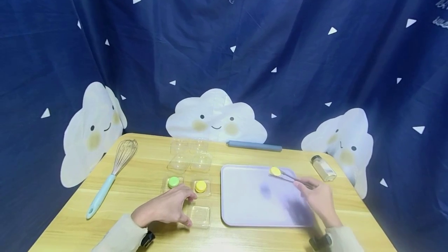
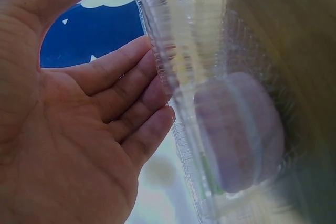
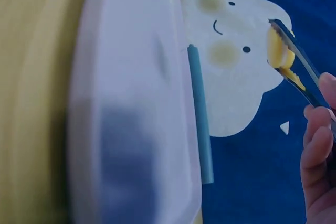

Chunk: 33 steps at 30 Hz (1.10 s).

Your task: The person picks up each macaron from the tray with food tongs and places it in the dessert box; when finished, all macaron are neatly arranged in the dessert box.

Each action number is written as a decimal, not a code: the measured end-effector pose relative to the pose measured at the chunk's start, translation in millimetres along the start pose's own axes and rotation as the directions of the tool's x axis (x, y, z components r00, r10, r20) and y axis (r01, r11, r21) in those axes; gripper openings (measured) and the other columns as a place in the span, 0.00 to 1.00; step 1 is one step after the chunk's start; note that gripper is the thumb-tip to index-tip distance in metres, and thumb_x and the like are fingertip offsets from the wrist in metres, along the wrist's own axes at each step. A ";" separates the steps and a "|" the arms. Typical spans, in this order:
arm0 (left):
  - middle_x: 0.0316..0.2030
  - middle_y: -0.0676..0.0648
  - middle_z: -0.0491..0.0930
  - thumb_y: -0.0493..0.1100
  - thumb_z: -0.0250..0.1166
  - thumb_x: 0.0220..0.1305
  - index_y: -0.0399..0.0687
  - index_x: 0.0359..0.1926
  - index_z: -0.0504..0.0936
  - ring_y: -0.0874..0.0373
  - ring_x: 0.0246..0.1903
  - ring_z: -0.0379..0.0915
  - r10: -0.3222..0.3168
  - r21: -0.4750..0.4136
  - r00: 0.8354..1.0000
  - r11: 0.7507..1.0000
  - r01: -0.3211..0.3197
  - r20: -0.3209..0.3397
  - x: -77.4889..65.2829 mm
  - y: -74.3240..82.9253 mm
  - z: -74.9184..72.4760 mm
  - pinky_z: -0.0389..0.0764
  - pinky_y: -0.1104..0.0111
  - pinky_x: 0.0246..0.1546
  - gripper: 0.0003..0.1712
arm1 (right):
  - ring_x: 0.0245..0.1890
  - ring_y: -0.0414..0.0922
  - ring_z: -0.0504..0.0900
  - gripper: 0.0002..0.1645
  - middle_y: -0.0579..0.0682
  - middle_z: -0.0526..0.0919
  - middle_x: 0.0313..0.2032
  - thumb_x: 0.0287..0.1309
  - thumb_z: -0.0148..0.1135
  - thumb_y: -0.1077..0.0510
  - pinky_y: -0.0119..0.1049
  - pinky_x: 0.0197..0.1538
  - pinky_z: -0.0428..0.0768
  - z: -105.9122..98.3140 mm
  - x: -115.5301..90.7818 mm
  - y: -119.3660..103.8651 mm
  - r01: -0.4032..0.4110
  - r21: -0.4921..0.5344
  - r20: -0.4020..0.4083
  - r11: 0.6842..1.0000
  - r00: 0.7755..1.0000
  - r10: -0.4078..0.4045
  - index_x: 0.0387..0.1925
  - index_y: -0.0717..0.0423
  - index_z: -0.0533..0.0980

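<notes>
My right hand (image 1: 318, 197) grips tongs (image 1: 294, 177), whose tips pinch a yellow macaron (image 1: 275, 171) above the pale purple tray (image 1: 245, 201). My left hand (image 1: 168, 205) lies over the left side of a clear plastic macaron box (image 1: 200, 216), thumb and fingers spread. In the left wrist view its nearly straight fingertips touch the box's edge. A green macaron (image 1: 173, 182) and another yellow macaron (image 1: 200, 186) sit in the box's far cups. A purple macaron (image 2: 239, 135) in the box shows in the left wrist view; the left hand hides it in the head view.
The box's clear domed lid (image 1: 190, 162) lies folded back behind it. A whisk (image 1: 105, 189) is at the left, a blue-grey rolling pin (image 1: 253, 146) at the back, and a dark-capped shaker jar (image 1: 323, 168) at the right. A dark blue curtain (image 1: 196, 49) hangs behind the table.
</notes>
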<state>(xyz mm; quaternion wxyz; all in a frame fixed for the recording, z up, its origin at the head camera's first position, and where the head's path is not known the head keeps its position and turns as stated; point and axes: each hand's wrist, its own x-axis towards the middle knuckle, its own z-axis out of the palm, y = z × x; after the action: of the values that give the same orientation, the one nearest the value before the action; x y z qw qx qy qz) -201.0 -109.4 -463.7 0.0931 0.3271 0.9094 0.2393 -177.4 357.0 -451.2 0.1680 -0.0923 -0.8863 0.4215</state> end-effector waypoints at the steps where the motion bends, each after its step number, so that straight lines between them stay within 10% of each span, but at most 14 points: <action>1: 0.48 0.54 0.81 0.58 0.82 0.39 0.45 0.55 0.82 0.55 0.53 0.75 -0.003 0.000 1.000 1.000 0.003 0.001 -0.2 0.1 0.0 0.80 0.49 0.60 0.42 | 0.23 0.39 0.85 0.17 0.59 0.91 0.39 0.57 0.74 0.51 0.31 0.23 0.81 0.0 1.1 -2.1 0.012 -0.006 -0.009 1.000 1.000 -0.012 0.45 0.57 0.87; 33: 0.46 0.54 0.81 0.58 0.82 0.39 0.44 0.55 0.81 0.57 0.52 0.74 0.005 -0.018 1.000 1.000 -0.005 0.004 1.2 -1.2 -0.2 0.76 0.46 0.65 0.42 | 0.22 0.36 0.83 0.16 0.56 0.91 0.35 0.54 0.77 0.53 0.29 0.24 0.81 31.7 30.4 -79.1 0.181 0.158 -0.039 0.971 0.983 -0.177 0.43 0.56 0.88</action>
<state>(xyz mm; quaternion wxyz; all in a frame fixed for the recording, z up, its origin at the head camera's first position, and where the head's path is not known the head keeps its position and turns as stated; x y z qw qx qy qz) -202.6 -109.5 -464.1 0.0972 0.3289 0.9063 0.2470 -219.3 294.0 -401.6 0.2233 -0.0035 -0.8520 0.4735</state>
